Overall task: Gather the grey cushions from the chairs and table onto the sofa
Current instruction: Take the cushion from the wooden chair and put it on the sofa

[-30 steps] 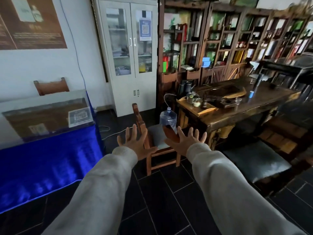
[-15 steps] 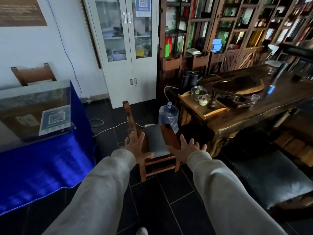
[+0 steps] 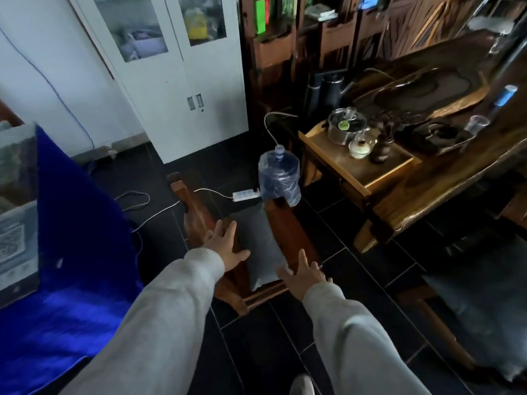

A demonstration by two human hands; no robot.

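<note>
A narrow grey cushion [image 3: 258,246] lies along the seat of a small wooden chair [image 3: 288,232] in the middle of the floor. My left hand [image 3: 226,246] hovers open at the cushion's left edge, over the chair's left side. Open too, my right hand [image 3: 303,276] sits at the cushion's near right corner, fingers spread. Neither hand grips the cushion. A second, larger grey cushion [image 3: 490,303] rests on a seat at the lower right. No sofa is in view.
A water bottle in plastic wrap [image 3: 279,178] stands behind the chair beside a power strip [image 3: 246,194] and cables. A wooden tea table [image 3: 427,155] with a tray of teaware is at the right. A blue-draped table [image 3: 77,252] is at the left, a white cabinet [image 3: 182,81] behind.
I have come closer to the chair and the view has tilted down. Both hands have moved down to the two sides of the cushion on the chair.
</note>
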